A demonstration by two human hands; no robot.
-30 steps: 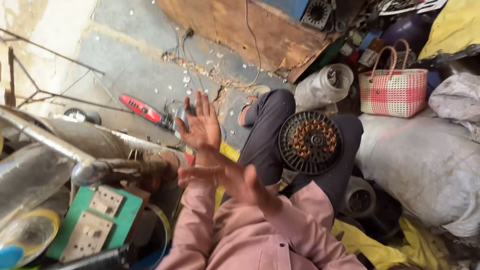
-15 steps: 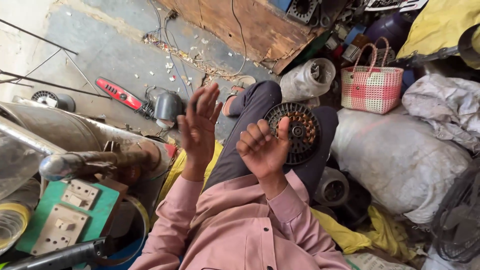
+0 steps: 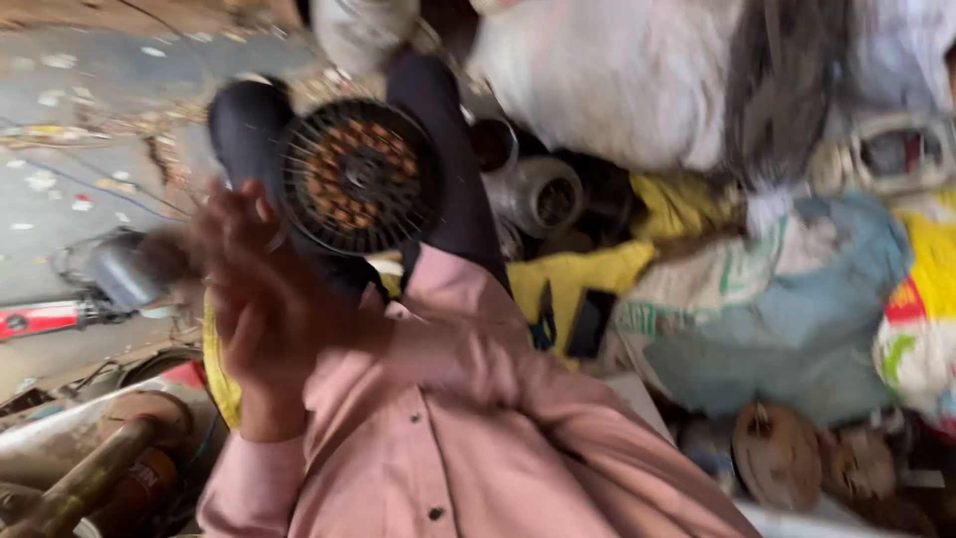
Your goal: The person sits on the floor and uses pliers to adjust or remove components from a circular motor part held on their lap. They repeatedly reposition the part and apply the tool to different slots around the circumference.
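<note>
Hands first: I am seeing the left hand [image 3: 261,299] lifting in front of the chest with its fingers spread wide and nothing in it, though it is smearing with motion blur. What I take for the right hand [image 3: 488,364] is showing only as a pale smudge against the pink shirt [image 3: 418,468], so I cannot tell whether it is spread or closed, or whether it is gripping anything. The two are sitting apart, not clasped. The round black wire grille [image 3: 358,174] with copper windings behind it is lying on the lap, between the dark trouser legs [image 3: 244,120], just above the left fingertips and not touched by them. I am judging this as a pause with empty hands rather than a grip. Taking the grille up cleanly would be calling for a slower view and a hold on its rim, clear of the windings. A yellow cloth [image 3: 588,269] and a white sack [image 3: 617,70] are lying beyond the legs.
</note>
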